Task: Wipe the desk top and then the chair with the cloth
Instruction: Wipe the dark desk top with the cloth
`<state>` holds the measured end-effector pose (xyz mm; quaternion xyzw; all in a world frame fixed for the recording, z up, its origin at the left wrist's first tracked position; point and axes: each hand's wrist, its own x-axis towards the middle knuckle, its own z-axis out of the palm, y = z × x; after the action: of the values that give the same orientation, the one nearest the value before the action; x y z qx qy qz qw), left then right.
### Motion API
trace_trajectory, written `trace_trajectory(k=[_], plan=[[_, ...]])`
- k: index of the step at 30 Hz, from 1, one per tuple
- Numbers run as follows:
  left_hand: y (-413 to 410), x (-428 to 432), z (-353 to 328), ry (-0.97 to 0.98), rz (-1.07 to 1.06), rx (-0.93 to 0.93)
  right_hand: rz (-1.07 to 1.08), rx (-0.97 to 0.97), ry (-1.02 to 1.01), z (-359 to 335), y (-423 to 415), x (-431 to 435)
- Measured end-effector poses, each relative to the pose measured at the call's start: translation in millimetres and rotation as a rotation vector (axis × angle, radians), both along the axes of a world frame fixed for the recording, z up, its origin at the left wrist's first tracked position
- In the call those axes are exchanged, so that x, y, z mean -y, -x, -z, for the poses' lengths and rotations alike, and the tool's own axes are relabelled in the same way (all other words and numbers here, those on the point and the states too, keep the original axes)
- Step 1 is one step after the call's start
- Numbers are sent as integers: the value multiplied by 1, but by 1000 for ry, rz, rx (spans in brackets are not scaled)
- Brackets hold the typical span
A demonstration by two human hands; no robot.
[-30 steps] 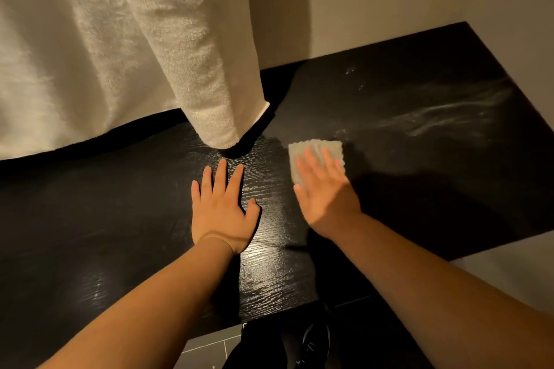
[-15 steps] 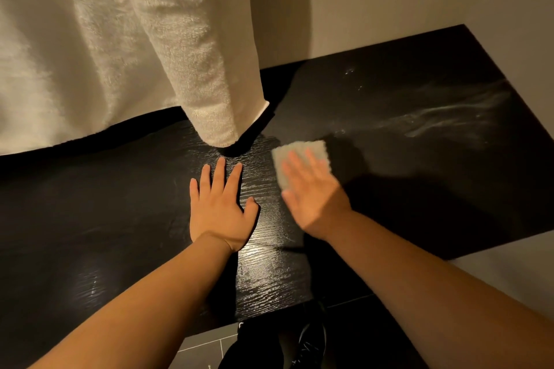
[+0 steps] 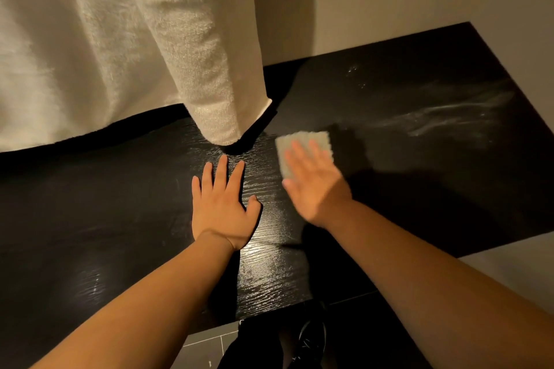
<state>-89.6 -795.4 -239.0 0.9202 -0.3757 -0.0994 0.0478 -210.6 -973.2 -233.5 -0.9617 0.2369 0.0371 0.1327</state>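
The right hand [image 3: 314,186] was flat, fingers straight, pressing the small pale cloth [image 3: 302,141] onto the black desk top [image 3: 105,204], just right of a hanging white towel [image 3: 120,39]. The left hand [image 3: 223,207] was spread palm-down beside it, holding nothing. Whitish smears [image 3: 449,117] sat further right.

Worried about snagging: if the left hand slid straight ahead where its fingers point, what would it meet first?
Most likely the lower end of the hanging towel, just beyond the left hand; whether it reaches the desk top is unclear.
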Motion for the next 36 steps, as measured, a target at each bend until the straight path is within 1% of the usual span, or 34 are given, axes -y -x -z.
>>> trace_trajectory(k=[3, 5, 6, 7, 9, 10, 11, 12, 14, 15, 17, 19, 20, 21, 22, 23, 25, 26, 27, 28, 29, 30, 31, 32, 34, 36], plan=[[0, -1, 1, -4, 0, -5, -237, 82, 14, 3, 13, -6], [0, -1, 2, -6, -1, -2, -352, 36, 175, 0, 10, 20], [0, -1, 2, -4, -2, -2, -309, 40, 235, 0, 4, 36], [0, -1, 2, -2, -3, -2, -187, 34, 230, 0, -1, 52], [0, -1, 2, 3, -4, 3, 125, -24, 136, 2, -10, 66], [0, -1, 2, 4, -4, 4, 228, -31, 82, 3, -15, 61], [0, -1, 2, 3, -3, 5, 263, -26, 41, 5, -21, 51], [1, -1, 1, 1, -3, 6, 209, 1, 51, 5, -27, 38], [0, 0, 2, -7, 0, 8, -92, 103, 175, 4, -33, 7], [0, 0, 2, -9, -1, 8, -204, 137, 202, 5, -31, -5], [0, -1, 2, -10, -4, 10, -293, 96, 156, 2, -27, -5], [1, -1, 2, -6, -1, 16, -329, 57, 169, 0, -29, 13], [1, -1, 2, 2, 0, 16, -319, 71, 254, 1, -31, 26], [1, -2, 2, 12, -3, 14, -236, 43, 282, 1, -32, 41], [1, -2, 2, 22, -6, 14, -105, -15, 269, 4, -34, 57], [1, -2, 2, 26, -8, 16, 16, -64, 221, 3, -35, 66], [1, -1, 3, 21, -6, 18, 231, -39, 97, 0, -44, 60], [0, -1, 3, 19, -6, 20, 229, -39, 58, -2, -49, 47], [0, -1, 3, 17, -6, 21, 142, -46, 76, -2, -52, 34], [0, -1, 3, 16, -5, 24, -5, -11, 106, -3, -53, 19], [1, -1, 4, 17, -4, 27, -175, 46, 165, -2, -51, 6], [1, -1, 4, 17, -5, 30, -278, 109, 205, 1, -45, -2], [1, -1, 5, 14, -5, 33, -315, 126, 149, 4, -40, -3], [0, -1, 5, 9, -3, 33, -328, 79, 80, 1, -37, 2], [0, -1, 4, 9, -3, 34, -372, -9, 70, -2, -39, 18], [0, 0, 4, 15, -6, 29, -312, -9, 136, 5, -53, 42]])
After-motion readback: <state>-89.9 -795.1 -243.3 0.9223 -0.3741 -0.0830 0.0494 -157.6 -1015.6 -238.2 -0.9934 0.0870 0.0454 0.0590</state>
